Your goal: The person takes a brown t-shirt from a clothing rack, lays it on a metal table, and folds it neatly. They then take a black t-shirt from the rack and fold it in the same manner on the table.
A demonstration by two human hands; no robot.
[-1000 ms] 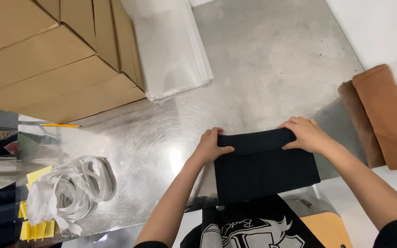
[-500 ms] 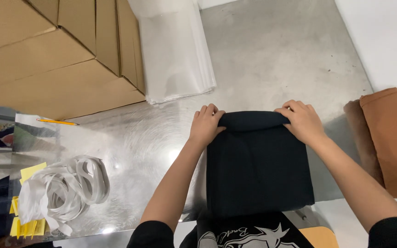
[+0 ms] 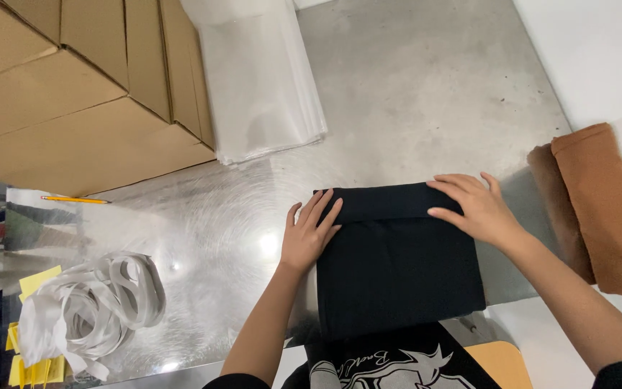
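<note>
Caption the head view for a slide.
Left hand and right hand press flat on a folded black cloth garment on a shiny metal table.

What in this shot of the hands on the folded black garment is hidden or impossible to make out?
Head view only:
- Folded black garment: inner layers hidden by its own top fold; left hand and right hand cover its upper corners.
- Cardboard boxes: cut off by top and left edges.
- Brown folded cloth: runs past the right edge.
- Clear bag stack: top cropped.
- Pencil: too small for detail.
</note>
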